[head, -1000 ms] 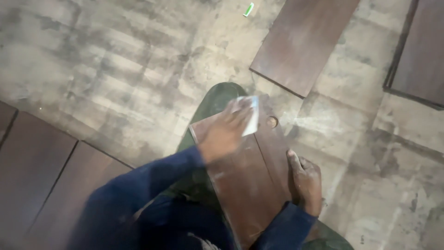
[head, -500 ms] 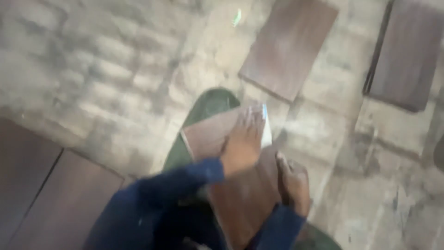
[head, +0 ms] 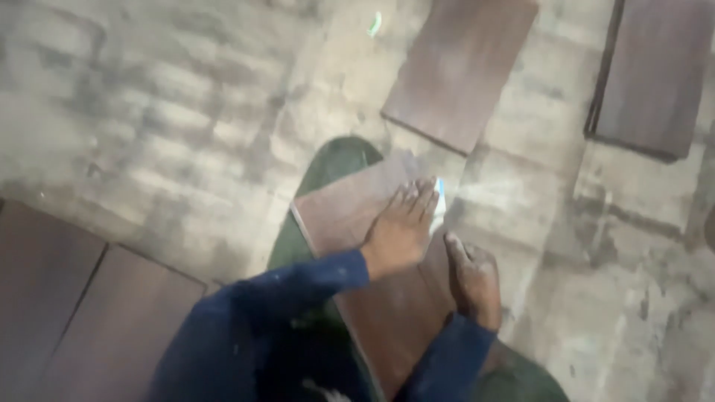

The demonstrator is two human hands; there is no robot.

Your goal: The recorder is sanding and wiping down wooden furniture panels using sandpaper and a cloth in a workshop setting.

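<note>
- Head view: flat reddish-brown rectangular wooden board (head: 376, 298) lies across our green-trousered knee (head: 331, 167), propped there so we can work its face.
- Our left hand (head: 402, 231) lies flat on the board, fingers together, pressing a small white-and-blue pad (head: 440, 199) against the far edge.
- Our right hand (head: 477, 279) curls over the board's right edge, steadying it; how tightly this grip closes we cannot tell.
- Similar brown boards (head: 462, 71) lie apart on the grey concrete floor (head: 164, 119).
- No containers show.
</note>
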